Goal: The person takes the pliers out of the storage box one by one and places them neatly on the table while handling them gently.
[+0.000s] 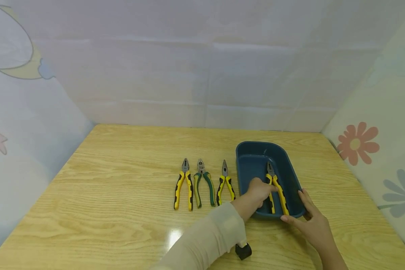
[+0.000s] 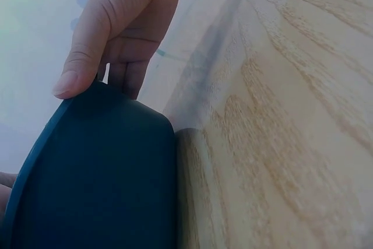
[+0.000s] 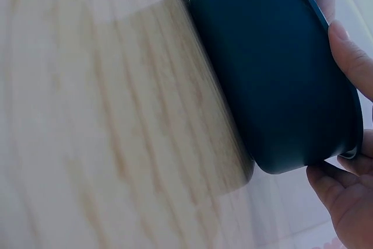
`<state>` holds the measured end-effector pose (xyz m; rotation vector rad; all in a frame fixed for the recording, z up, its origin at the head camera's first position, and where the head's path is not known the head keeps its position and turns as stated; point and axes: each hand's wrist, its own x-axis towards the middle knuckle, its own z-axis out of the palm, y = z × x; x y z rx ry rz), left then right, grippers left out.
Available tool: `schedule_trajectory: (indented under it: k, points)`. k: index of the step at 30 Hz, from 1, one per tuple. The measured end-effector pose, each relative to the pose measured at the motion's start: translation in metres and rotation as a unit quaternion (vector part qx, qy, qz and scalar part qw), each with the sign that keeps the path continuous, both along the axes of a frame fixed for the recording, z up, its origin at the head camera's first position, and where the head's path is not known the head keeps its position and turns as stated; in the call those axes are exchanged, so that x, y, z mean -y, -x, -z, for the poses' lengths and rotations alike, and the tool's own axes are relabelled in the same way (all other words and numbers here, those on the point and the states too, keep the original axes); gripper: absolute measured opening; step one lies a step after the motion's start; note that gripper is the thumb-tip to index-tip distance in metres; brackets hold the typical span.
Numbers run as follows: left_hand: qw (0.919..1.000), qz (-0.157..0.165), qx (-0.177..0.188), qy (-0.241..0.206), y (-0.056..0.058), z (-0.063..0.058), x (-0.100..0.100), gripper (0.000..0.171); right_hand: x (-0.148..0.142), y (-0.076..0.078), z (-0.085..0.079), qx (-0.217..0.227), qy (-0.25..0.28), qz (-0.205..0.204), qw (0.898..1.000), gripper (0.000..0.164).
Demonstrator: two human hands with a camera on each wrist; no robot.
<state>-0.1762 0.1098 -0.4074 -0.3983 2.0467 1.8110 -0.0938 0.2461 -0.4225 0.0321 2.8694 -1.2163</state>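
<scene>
A deep dark-blue tray [image 1: 253, 165] stands on the table at the right. Inside it, along its right side, lies a pair of combination pliers [image 1: 281, 193] with yellow and black handles. My left hand [image 1: 259, 191] reaches down into the tray and holds the pliers' left handle, its index finger crossing over it. My right hand [image 1: 312, 225] grips the tray's near right corner. In the right wrist view its thumb [image 3: 349, 59] presses on the rim and the other fingers wrap round the corner. The left wrist view shows that same right hand [image 2: 125, 21] on the corner.
Left of the tray, three more pliers lie in a row on the wooden table [image 1: 121, 187]: yellow-black combination pliers [image 1: 185, 167], green-handled pliers [image 1: 210, 186] and yellow-black needle-nose pliers [image 1: 225, 174] close beside the tray. A black device [image 1: 243, 251] hangs under the left wrist. Patterned sheets surround the table.
</scene>
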Motion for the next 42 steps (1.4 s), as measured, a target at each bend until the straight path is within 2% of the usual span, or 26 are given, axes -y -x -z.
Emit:
schedule_trajectory:
  k: [4,9,16,23,25,28,34,37,42]
  points:
    - [0.9995,-0.025,0.012,-0.014,0.0021,0.0015,-0.0002,0.044,-0.0003,0.0003,0.0001,0.003,0.009,0.003,1.0,0.088]
    - [0.9964,-0.061,0.041,-0.043,0.0042,0.0015,0.0,0.048,0.0003,0.0009,0.0002,0.013,0.014,0.005,1.0,0.089]
    - [0.985,-0.105,0.067,-0.12,0.0059,0.0012,-0.0019,0.064,0.0002,0.0001,0.0007,0.007,0.021,0.008,1.0,0.087]
    - [0.9762,-0.123,0.088,-0.156,0.0048,0.001,-0.0031,0.067,0.0003,0.0003,0.0016,0.005,0.03,0.007,1.0,0.087]
    - [0.9763,-0.12,0.088,-0.157,0.0053,0.0014,-0.0036,0.067,0.0006,0.0003,0.0012,0.006,0.03,0.008,1.0,0.087]
    - [0.9817,-0.099,0.093,-0.133,0.0063,0.0014,-0.0044,0.064,0.0011,0.0001,0.0005,0.005,0.033,0.009,0.999,0.087]
    - [0.9915,-0.041,0.093,-0.08,0.0072,0.0015,-0.0062,0.037,0.0006,0.0,0.0004,0.002,0.032,0.007,0.999,0.087]
    - [0.9917,-0.038,0.092,-0.082,0.0065,0.0018,-0.008,0.032,0.0004,0.0003,0.0006,0.006,0.031,0.007,0.999,0.087]
    - [0.9923,-0.027,0.095,-0.075,0.0058,0.0016,-0.0092,0.035,0.0006,0.0001,0.0,0.006,0.032,0.005,0.999,0.088]
